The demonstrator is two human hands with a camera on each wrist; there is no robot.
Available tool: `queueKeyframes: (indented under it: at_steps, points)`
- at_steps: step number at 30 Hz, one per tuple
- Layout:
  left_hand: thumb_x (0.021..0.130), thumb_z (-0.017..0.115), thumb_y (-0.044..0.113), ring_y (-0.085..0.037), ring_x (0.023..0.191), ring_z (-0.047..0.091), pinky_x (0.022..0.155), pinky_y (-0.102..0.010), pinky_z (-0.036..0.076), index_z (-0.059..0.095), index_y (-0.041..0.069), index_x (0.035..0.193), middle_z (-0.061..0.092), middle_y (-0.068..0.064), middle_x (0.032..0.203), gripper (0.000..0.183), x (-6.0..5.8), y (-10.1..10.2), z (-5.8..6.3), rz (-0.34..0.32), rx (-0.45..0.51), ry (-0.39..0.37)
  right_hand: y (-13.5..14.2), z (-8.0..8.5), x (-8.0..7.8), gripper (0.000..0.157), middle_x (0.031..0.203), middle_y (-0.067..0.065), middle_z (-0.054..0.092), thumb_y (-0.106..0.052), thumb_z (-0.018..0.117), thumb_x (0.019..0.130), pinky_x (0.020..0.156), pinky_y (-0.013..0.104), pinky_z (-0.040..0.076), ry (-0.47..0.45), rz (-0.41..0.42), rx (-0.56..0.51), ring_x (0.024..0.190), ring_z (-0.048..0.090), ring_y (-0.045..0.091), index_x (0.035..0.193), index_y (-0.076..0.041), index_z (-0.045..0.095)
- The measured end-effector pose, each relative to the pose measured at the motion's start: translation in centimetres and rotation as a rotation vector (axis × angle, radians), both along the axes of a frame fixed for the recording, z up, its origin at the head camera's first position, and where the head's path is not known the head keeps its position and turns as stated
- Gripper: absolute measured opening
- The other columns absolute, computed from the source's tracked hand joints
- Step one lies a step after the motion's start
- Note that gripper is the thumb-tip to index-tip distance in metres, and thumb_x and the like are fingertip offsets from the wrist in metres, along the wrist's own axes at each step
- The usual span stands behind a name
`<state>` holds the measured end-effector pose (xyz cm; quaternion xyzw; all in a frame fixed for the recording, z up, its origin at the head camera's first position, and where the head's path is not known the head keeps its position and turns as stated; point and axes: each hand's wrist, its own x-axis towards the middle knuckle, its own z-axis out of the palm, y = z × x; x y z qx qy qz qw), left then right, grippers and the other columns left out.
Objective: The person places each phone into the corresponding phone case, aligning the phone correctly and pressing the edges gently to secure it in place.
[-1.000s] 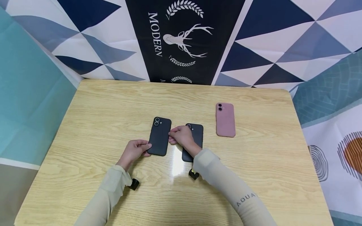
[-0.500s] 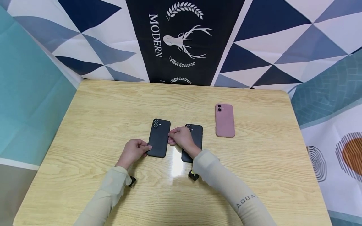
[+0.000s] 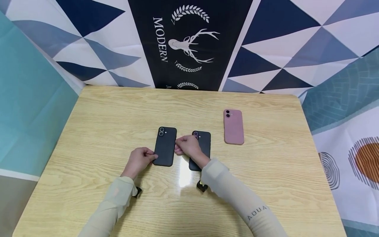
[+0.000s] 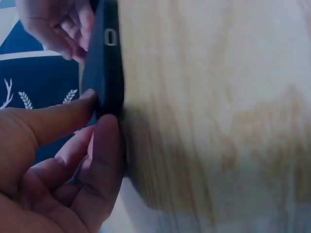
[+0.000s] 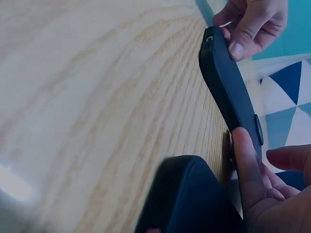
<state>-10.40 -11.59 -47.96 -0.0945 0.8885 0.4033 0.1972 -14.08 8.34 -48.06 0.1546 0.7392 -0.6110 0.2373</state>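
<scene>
A black phone (image 3: 164, 147) lies back up near the middle of the table, its camera lenses at the far left corner. My left hand (image 3: 139, 160) pinches its near left corner, thumb over the back and a finger at the edge. On the other long side, my right hand (image 3: 188, 146) grips the right edge with its fingertips. A second black phone (image 3: 205, 143) lies just to the right, partly covered by the right hand and wrist. In the left wrist view, the held phone's end (image 4: 111, 63) shows a port opening, close to the tabletop.
Farther right on the wooden table (image 3: 266, 171) lies a pink phone (image 3: 234, 127), back up. A patterned cloth (image 3: 189, 46) hangs behind the table's far edge. Small black devices (image 3: 202, 186) sit at both wrists.
The head view shifts slightly. Both hands stay at the same black phone, with little visible movement. The other phones have not moved on the table.
</scene>
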Motion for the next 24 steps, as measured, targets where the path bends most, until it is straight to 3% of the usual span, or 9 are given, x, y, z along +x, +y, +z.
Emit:
queueKeyframes:
  at_steps: [5, 10, 12, 13, 17, 19, 24]
  points:
    - [0.083, 0.070, 0.017, -0.014, 0.067, 0.055, 0.059, -0.021, 0.043, 0.066, 0.001, 0.089, 0.065, -0.007, 0.075, 0.017, -0.1, 0.0, -0.3, 0.001, -0.003, 0.008, 1.3, 0.6, 1.0, 0.025, 0.076, 0.015, 0.070, -0.011, 0.053, 0.092, 0.060, 0.028, 0.059, 0.006, 0.027, -0.061, 0.056, 0.066, 0.012, 0.100, 0.009, 0.066]
    - [0.084, 0.070, 0.018, -0.015, 0.070, 0.055, 0.060, -0.021, 0.043, 0.066, 0.002, 0.090, 0.065, -0.007, 0.077, 0.018, -0.4, 0.2, -0.5, -0.021, -0.007, 0.004, 5.1, 1.7, 1.9, 0.031, 0.072, 0.010, 0.068, -0.010, 0.050, 0.093, 0.062, 0.031, 0.060, 0.055, -0.008, -0.163, 0.058, 0.066, 0.013, 0.106, 0.016, 0.060]
    - [0.083, 0.070, 0.018, -0.015, 0.070, 0.055, 0.060, -0.021, 0.042, 0.066, 0.002, 0.090, 0.064, -0.006, 0.077, 0.018, -0.4, 0.2, -0.6, -0.023, -0.016, 0.007, 7.7, 0.2, 1.9, 0.031, 0.071, 0.008, 0.068, -0.013, 0.051, 0.094, 0.061, 0.030, 0.060, 0.125, -0.002, -0.254, 0.060, 0.067, 0.013, 0.104, 0.015, 0.061]
    - [0.083, 0.070, 0.018, -0.016, 0.070, 0.054, 0.061, -0.021, 0.042, 0.065, 0.002, 0.089, 0.064, -0.006, 0.076, 0.018, -0.4, 0.2, -0.5, -0.023, -0.023, 0.012, 8.8, 0.3, 2.0, 0.033, 0.071, 0.007, 0.068, -0.014, 0.050, 0.094, 0.062, 0.029, 0.060, 0.134, -0.008, -0.253, 0.061, 0.067, 0.013, 0.104, 0.016, 0.059]
    - [0.083, 0.070, 0.018, -0.016, 0.070, 0.054, 0.061, -0.022, 0.041, 0.065, 0.001, 0.088, 0.063, -0.007, 0.077, 0.018, -0.2, 0.1, -0.4, -0.027, -0.034, 0.025, 12.5, 0.9, 2.8, 0.037, 0.072, 0.003, 0.068, -0.018, 0.048, 0.097, 0.063, 0.027, 0.059, 0.139, -0.045, -0.213, 0.064, 0.068, 0.011, 0.109, 0.016, 0.056]
    - [0.083, 0.070, 0.018, -0.016, 0.071, 0.054, 0.061, -0.022, 0.041, 0.064, 0.001, 0.088, 0.063, -0.007, 0.077, 0.018, -0.1, 0.1, -0.5, -0.033, -0.036, 0.028, 13.3, 3.0, 3.6, 0.040, 0.073, 0.000, 0.069, -0.017, 0.044, 0.098, 0.065, 0.027, 0.059, 0.081, -0.080, -0.096, 0.064, 0.067, 0.009, 0.115, 0.019, 0.051]
    - [0.086, 0.066, 0.022, -0.016, 0.070, 0.053, 0.060, -0.022, 0.041, 0.063, 0.003, 0.092, 0.063, -0.006, 0.079, 0.020, -0.3, -0.2, -0.7, -0.064, -0.046, 0.009, 15.5, 4.0, 4.5, 0.038, 0.076, -0.002, 0.069, -0.018, 0.043, 0.099, 0.064, 0.026, 0.059, 0.101, -0.108, 0.053, 0.065, 0.066, 0.006, 0.116, 0.014, 0.054]
